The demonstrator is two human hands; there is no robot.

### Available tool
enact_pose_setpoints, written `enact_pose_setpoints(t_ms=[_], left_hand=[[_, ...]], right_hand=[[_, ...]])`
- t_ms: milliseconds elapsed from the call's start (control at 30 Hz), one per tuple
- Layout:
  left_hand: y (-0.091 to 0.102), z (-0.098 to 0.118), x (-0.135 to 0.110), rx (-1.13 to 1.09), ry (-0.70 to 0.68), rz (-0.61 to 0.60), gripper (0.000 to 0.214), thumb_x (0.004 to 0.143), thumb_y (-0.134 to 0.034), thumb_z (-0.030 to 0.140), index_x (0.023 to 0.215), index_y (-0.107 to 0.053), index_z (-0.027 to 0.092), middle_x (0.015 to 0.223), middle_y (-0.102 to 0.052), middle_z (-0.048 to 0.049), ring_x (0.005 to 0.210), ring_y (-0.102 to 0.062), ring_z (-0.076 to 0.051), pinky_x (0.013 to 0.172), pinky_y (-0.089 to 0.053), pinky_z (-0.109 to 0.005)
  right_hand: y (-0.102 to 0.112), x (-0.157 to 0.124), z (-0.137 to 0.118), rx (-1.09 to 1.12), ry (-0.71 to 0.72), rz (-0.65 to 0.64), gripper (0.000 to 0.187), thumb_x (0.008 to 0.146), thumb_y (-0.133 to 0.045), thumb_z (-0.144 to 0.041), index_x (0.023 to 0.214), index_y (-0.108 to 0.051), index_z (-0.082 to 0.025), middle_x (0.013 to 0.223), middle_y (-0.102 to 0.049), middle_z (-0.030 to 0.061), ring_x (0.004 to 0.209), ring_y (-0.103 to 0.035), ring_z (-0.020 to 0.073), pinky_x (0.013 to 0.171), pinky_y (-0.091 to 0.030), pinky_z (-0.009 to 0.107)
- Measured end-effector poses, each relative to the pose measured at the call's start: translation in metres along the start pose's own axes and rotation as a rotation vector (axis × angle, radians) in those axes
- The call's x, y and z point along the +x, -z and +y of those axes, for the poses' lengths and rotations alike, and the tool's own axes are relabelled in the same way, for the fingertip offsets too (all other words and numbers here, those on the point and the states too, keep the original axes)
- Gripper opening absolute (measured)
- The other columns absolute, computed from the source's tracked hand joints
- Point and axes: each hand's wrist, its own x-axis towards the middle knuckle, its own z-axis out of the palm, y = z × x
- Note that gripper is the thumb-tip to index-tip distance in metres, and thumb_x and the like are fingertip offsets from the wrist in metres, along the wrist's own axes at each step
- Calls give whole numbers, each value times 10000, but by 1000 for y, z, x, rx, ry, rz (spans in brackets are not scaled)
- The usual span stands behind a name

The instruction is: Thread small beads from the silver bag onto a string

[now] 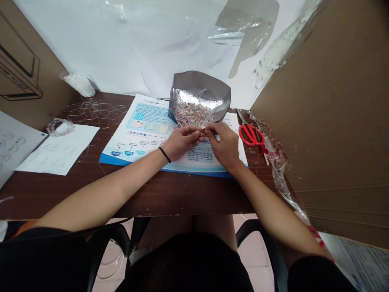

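My left hand (182,142) and my right hand (224,144) meet fingertip to fingertip over a printed blue-and-white sheet (121,140). Both are closed in a pinch. A tiny dark bit shows where the fingertips come together, too small to name. Some pinkish beads show faintly beside my left hand, partly hidden by it. Just beyond the fingers stands an open silver-lined pouch (202,89), with many small pink, white and clear beads (193,114) inside. A black band circles my left wrist.
Red-handled scissors (251,134) lie right of the sheet, by crumpled clear plastic (278,174). At left are a coiled beaded strand (61,127), a white paper (60,150) and tangled clear thread (94,111). Cardboard walls (334,121) flank the brown table (182,196).
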Motion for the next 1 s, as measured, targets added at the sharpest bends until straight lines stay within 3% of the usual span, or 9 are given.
enact_pose_setpoints(t_ms=[333,1000], left_hand=[[0,0,-2,125,-12,-40,138,773,-641,276,828,-630,150,770,-638,-23,701,-608,-81,701,-486,-259],[-2,1,-2,124,-21,-47,200,748,-663,332,768,-623,137,753,-628,-21,669,-585,-69,664,-469,-234]], right_hand=[[-2,-2,1,-31,64,40,152,894,-428,-279,827,-558,-239,844,-587,28,848,-537,161,783,-442,334],[-3,-1,3,-55,108,12,127,874,-474,-248,811,-581,-225,813,-609,18,828,-551,153,765,-446,308]])
